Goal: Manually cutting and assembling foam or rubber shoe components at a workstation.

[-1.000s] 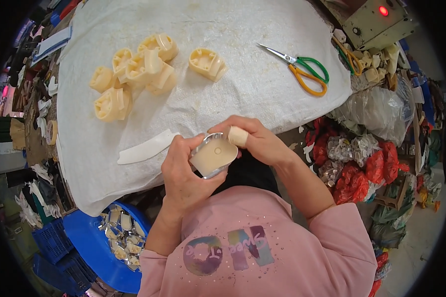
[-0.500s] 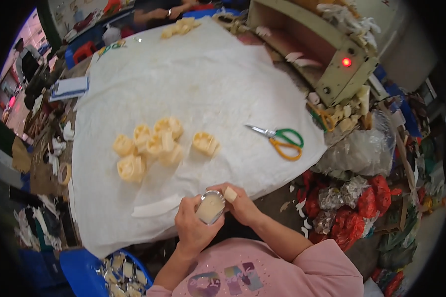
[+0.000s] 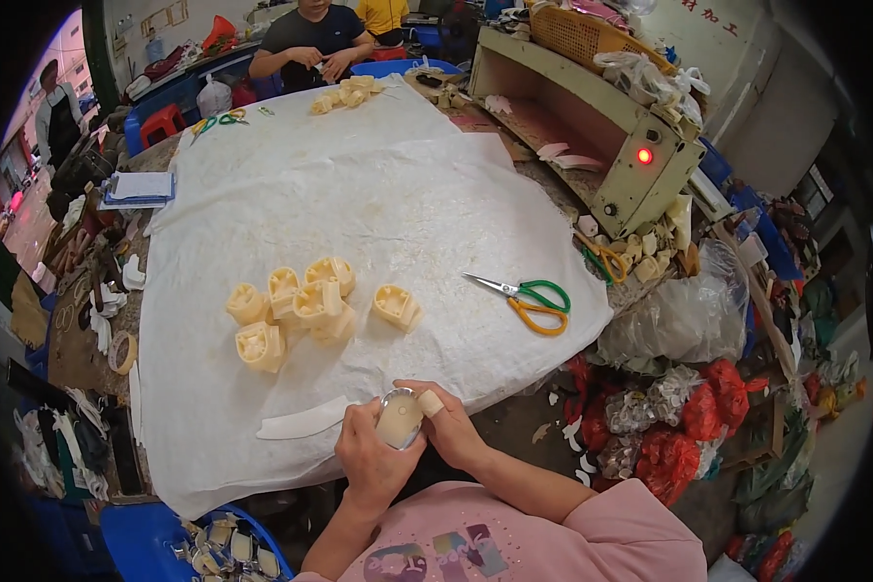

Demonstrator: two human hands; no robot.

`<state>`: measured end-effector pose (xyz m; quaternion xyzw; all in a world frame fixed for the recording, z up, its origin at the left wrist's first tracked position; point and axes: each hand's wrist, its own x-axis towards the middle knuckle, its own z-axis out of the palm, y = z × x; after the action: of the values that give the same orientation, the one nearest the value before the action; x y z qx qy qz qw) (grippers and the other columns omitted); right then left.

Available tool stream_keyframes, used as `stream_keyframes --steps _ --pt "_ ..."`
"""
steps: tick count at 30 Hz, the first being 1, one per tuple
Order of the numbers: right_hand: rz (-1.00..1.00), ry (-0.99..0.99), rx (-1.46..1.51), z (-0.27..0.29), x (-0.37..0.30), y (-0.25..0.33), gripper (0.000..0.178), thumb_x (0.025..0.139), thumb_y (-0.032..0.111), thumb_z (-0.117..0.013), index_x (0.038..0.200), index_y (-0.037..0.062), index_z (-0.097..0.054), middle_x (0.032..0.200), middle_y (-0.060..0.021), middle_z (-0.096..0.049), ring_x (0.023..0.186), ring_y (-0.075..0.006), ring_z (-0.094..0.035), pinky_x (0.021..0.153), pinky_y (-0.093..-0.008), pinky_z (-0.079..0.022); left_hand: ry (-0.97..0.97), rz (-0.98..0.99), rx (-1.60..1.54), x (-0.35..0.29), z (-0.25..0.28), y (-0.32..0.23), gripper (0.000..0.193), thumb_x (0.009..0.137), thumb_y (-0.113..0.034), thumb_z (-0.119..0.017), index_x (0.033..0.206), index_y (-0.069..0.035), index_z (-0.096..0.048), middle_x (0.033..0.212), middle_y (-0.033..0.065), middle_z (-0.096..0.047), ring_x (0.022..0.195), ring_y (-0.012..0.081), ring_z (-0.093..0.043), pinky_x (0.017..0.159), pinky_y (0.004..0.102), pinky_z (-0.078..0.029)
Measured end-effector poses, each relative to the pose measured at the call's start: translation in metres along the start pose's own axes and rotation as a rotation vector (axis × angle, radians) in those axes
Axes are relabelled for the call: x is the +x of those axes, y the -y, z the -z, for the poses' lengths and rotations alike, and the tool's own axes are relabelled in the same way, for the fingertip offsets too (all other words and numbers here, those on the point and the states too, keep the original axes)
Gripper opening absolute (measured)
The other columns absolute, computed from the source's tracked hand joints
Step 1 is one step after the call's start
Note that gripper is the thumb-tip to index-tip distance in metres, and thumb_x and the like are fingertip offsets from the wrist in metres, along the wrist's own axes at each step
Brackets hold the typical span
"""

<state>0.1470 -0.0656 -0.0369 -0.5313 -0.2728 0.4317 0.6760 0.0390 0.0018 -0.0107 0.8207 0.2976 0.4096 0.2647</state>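
Here my left hand [image 3: 367, 458] clamps the cream, silver-rimmed oval piece [image 3: 396, 422] at the near edge of the white cloth-covered table [image 3: 262, 204]. My right hand [image 3: 452, 433] touches it too; whether it's pinching, I can't tell.

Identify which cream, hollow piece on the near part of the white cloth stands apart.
The rightmost cream, hollow, rounded piece, between the clustered cream pieces and the metal scissors with green and orange handles. White cloth surrounds it; the others bunch together.
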Motion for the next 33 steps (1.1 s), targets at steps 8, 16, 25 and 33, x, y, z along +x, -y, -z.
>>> stream_keyframes --steps 8,16,25,33 --pt "-0.013 0.006 0.306 -0.001 -0.019 0.01 0.036 0.098 0.023 -0.043 0.126 0.0024 -0.053 0.113 -0.0084 -0.059 0.104 -0.0157 -0.054 0.09 -0.0284 -0.043 -0.014 -0.035 -0.018 -0.005 0.0 -0.015 0.054 0.057 -0.014 -0.083 0.097 -0.002 -0.05 0.08 0.0145 -0.055 0.072 0.0334 -0.059 0.062 0.0397 -0.049" --pt "0.26 -0.038 -0.183 0.0 -0.023 0.01 0.035 0.099 0.025 -0.042 0.126 0.0041 -0.053 0.104 -0.0039 -0.059 0.092 -0.0103 -0.053 0.082 -0.0252 -0.044 -0.06 -0.128 0.154 -0.011 0.003 -0.024 0.057 0.057 -0.016 -0.084 0.101 -0.002 -0.05 0.083 0.0148 -0.054 0.07 0.0346 -0.058 0.061 0.0405 -0.048" --pt "0.049 0.069 0.124 0.013 -0.031 0.007 0.042 0.1 0.033 -0.04 0.13 0.0049 -0.049 0.109 -0.0055 -0.057 0.097 -0.0118 -0.052 0.083 -0.0269 -0.045 -0.012 -0.127 0.116 -0.015 0.004 -0.029 0.057 0.056 -0.016 -0.082 0.103 -0.002 -0.052 0.083 0.0133 -0.054 0.071 0.0326 -0.06 0.059 0.0401 -0.05" --pt "0.009 0.062 0.17 0.016 -0.032 0.005 0.042 0.098 0.031 -0.042 0.13 0.0045 -0.049 0.112 -0.0053 -0.056 0.098 -0.0121 -0.053 0.083 -0.0267 -0.044 0.004 -0.141 0.161 -0.015 0.002 -0.035 0.055 0.056 -0.015 -0.08 0.102 -0.002 -0.052 0.084 0.0138 -0.055 0.071 0.0328 -0.06 0.06 0.0405 -0.051"
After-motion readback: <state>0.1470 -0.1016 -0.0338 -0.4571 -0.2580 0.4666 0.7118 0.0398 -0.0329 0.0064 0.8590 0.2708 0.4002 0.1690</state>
